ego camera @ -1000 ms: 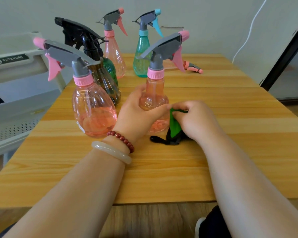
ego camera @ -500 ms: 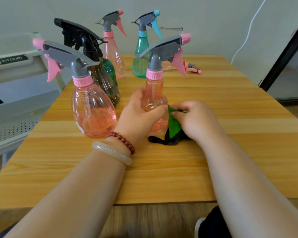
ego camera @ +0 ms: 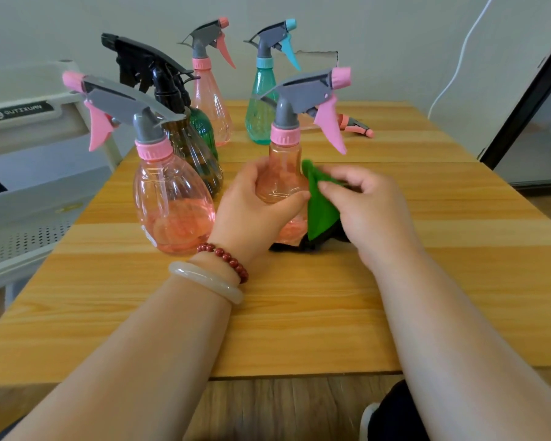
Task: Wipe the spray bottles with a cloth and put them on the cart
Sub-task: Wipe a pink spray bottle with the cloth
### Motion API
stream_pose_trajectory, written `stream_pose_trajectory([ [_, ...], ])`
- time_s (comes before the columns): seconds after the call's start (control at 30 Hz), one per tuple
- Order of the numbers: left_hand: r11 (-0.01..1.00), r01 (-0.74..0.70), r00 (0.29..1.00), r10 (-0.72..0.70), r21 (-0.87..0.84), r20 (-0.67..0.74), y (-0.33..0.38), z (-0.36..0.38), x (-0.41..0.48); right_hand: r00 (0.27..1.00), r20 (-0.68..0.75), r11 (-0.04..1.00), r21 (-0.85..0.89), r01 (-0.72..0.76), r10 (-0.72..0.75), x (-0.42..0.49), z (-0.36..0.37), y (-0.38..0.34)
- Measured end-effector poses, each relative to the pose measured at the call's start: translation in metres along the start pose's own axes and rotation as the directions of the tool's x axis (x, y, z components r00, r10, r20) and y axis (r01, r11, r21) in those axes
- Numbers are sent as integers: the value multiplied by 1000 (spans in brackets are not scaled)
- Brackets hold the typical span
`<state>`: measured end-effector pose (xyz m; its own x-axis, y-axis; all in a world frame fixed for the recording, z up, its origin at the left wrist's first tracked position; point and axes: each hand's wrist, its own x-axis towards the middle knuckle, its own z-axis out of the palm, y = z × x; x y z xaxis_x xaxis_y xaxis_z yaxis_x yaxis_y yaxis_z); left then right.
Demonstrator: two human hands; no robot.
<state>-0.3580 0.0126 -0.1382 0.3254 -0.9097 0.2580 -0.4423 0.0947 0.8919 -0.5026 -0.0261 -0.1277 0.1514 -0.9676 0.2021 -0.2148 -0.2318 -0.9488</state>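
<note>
In the head view, the pink bottle (ego camera: 282, 186) stands upright between the two hands. Its long axis runs straight up, and its grey spray head and pink trigger point away to the right. The left hand (ego camera: 252, 214) grips it from the left, fingers and thumb curled around the round body. The right hand (ego camera: 368, 211) sits just to the right and pinches a green cloth (ego camera: 320, 211) against the bottle's right side. A dark part of the cloth trails down to the surface (ego camera: 299, 313) below that hand. The left hand and the cloth hide the bottle's base, so I cannot tell whether it rests on the surface or is held just above it.

Wiping looks to be the step in hand, with the cloth covering only one flank so far. The cart (ego camera: 35, 192) lies out past the left hand, beyond the left edge of the surface, so the left hand is the nearer one for carrying the bottle over. A second pink bottle (ego camera: 172, 205) stands just left of the left hand, directly on that path. A dark bottle (ego camera: 193, 148) stands behind the second one, and the carry would likely need to lift over both
</note>
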Motion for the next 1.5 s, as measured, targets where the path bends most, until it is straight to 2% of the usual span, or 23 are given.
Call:
stream_pose_trajectory([
  [0.03,1000,-1,1000,1,-24,6,-1,2,0,998,-32,998,44,51,-49,0,2,0],
  [0.1,998,0,1000,2,-61,24,-2,5,-2,995,-49,996,-2,91,-91,0,5,2],
  [0.2,999,-9,1000,11,-50,29,-3,7,-3,999,34,970,-244,-4,12,1,2,6],
  [0.27,999,-17,1000,17,44,6,-3,7,-2,993,77,950,-308,-61,89,3,-2,7],
  [0.33,994,-16,1000,18,106,-15,-2,6,-1,998,44,977,-209,-35,45,2,-2,4],
  [0.4,990,-45,999,49,131,-24,-1,6,-2,996,-52,997,-44,66,-69,0,2,0],
  [0.47,992,-61,998,65,108,-27,0,5,-3,986,-92,991,1,137,-136,-2,4,-3],
  [0.53,997,-58,998,60,53,-36,1,4,-2,995,-65,997,-15,77,-78,0,3,-1],
  [0.63,999,-46,999,46,5,-18,0,3,-3,995,25,990,-107,-93,96,2,0,7],
  [0.7,999,-34,999,34,-31,2,0,3,-3,993,24,990,-90,-109,112,2,0,7],
  [0.8,997,-17,999,20,-78,37,0,7,-3,997,-53,997,53,64,-61,-2,0,-2],
  [0.87,996,-19,998,24,-87,50,-2,8,-2,987,-62,986,68,153,-149,-4,2,-6],
  [0.9,996,-20,998,25,-82,54,-2,8,-3,987,-54,988,41,152,-150,-5,2,-6],
  [1.03,1000,-21,999,21,9,32,-1,6,-2,998,26,975,-217,-53,60,0,-2,2],
  [1.1,999,-22,999,21,42,29,-2,4,0,989,48,959,-255,-126,142,2,-3,5],
  [1.17,998,-39,998,37,47,42,-2,3,-1,991,8,985,-117,-130,132,1,-4,0],
  [1.23,999,-43,998,44,-25,47,-1,3,-2,998,-38,990,134,-44,49,-1,-4,-7],
  [1.3,996,-34,997,38,-80,60,0,4,-3,999,-37,978,202,47,-40,-2,-4,-11],
  [1.37,995,0,997,8,-103,80,-3,6,-3,999,-11,998,56,39,-38,-1,-4,-6],
  [1.43,995,31,995,-22,-92,99,-3,6,-3,998,41,983,-178,-34,42,0,-6,0],
  [1.5,999,26,993,-20,-47,117,-4,6,-3,990,83,951,-297,-88,118,0,-8,2],
])
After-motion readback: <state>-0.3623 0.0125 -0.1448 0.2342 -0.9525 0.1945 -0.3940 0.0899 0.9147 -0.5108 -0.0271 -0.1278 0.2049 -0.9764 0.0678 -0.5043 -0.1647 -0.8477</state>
